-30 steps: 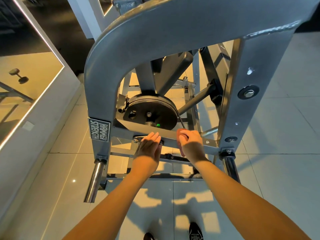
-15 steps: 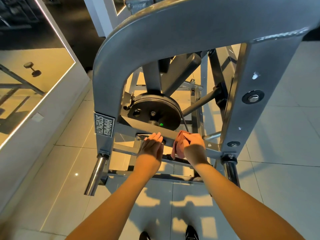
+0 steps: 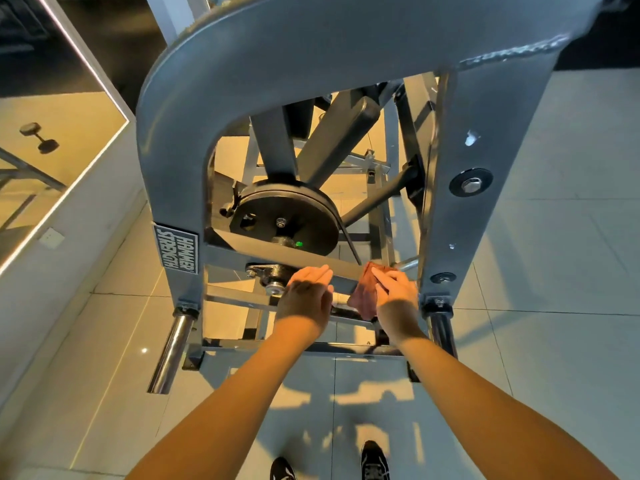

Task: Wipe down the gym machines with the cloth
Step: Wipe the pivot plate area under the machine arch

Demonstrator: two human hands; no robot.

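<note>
- The red cloth (image 3: 363,294) hangs over the grey bar (image 3: 270,258) of the gym machine (image 3: 311,46). Its long side runs up and down.
- The right hand (image 3: 396,289) holds the cloth against the bar. The cloth sticks out on the thumb side.
- The left hand (image 3: 306,292) lies flat on the bar with straight fingers, just beside the cloth.
</note>
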